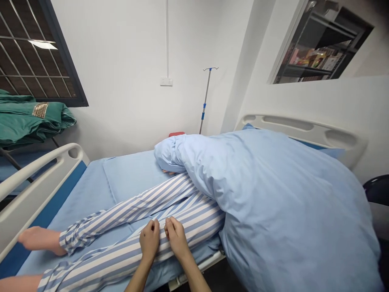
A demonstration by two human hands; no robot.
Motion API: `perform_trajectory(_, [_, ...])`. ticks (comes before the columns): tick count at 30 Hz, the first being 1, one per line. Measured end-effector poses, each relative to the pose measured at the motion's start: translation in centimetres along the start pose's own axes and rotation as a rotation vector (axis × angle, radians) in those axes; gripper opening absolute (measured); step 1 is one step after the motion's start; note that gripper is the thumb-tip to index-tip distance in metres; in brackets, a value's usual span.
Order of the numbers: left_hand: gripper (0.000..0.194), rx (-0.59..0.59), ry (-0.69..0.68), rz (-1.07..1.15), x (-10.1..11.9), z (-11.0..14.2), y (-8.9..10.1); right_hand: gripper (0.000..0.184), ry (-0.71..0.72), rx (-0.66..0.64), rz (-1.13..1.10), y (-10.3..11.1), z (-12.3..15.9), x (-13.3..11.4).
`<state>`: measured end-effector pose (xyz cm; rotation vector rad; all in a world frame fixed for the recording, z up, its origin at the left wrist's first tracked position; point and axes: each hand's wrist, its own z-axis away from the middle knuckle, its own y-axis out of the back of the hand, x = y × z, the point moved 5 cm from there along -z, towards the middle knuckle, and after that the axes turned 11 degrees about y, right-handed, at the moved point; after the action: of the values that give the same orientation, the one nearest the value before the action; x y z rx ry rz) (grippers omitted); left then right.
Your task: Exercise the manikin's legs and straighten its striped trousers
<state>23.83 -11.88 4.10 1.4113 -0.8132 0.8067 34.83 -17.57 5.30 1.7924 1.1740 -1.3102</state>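
Observation:
A figure in blue-and-white striped trousers lies on a hospital bed, bare feet toward the left. A bulky light blue quilt covers the upper body. My left hand and my right hand rest side by side on the nearer striped leg, about at the knee. Both hands have their fingers curled and pressed into the trouser fabric. Nothing separate shows inside either hand.
A white footboard rises at the left and a white headboard at the right. A drip stand is by the back wall. Green folded bedding lies on a rack at the left. A dark chair sits at the right edge.

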Motion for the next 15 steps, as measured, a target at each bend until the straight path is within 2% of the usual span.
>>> perform_trajectory(3, [0.035,0.013,-0.038,-0.050,1.4,0.9,-1.6,0.041,-0.043,0.053,0.041,2.2,0.1,1.2])
perform_trajectory(6, [0.036,-0.068,-0.055,0.034,2.7,1.6,-3.5,0.041,-0.117,0.074,0.046,3.5,0.4,2.4])
perform_trajectory(9, [0.035,-0.129,-0.073,-0.002,3.2,2.1,-5.1,0.040,0.001,0.099,0.164,4.7,0.3,1.4])
perform_trajectory(12, [0.033,-0.117,-0.090,-0.046,3.3,2.2,-5.5,0.041,0.072,0.124,0.240,6.1,-0.3,0.2])
perform_trajectory(15, [0.035,-0.167,-0.060,0.046,3.1,2.0,-5.0,0.047,-0.005,0.159,0.187,7.8,-1.0,1.0])
